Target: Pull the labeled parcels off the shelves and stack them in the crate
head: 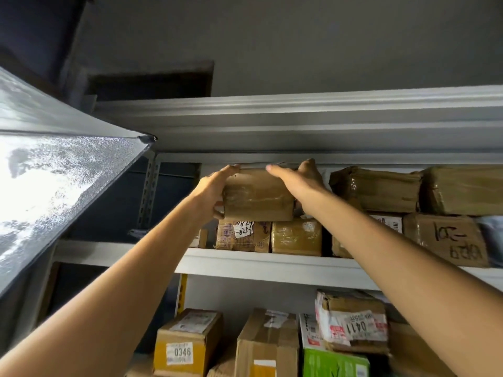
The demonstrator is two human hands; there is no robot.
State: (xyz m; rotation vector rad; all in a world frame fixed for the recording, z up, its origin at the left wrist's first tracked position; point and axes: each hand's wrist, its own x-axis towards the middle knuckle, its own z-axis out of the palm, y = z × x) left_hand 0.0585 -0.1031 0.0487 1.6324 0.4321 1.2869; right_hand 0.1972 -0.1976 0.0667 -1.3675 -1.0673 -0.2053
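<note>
Head view: the left hand [215, 189] and right hand [302, 180] clamp a tape-wrapped brown parcel [258, 195] by its two ends, fingers curled over its top. Directly under the grip it rests on a hand-numbered parcel [243, 235] on the grey shelf [272, 265]. Right of the grip lie more wrapped parcels [378, 189].

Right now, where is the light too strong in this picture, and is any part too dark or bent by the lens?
In the head view, strong glare washes out the shiny panel on the left; the shelves are dim, but the parcel held by the left hand and right hand is clear; the wide lens stretches the forearms; the 0346 label below is readable.
</note>
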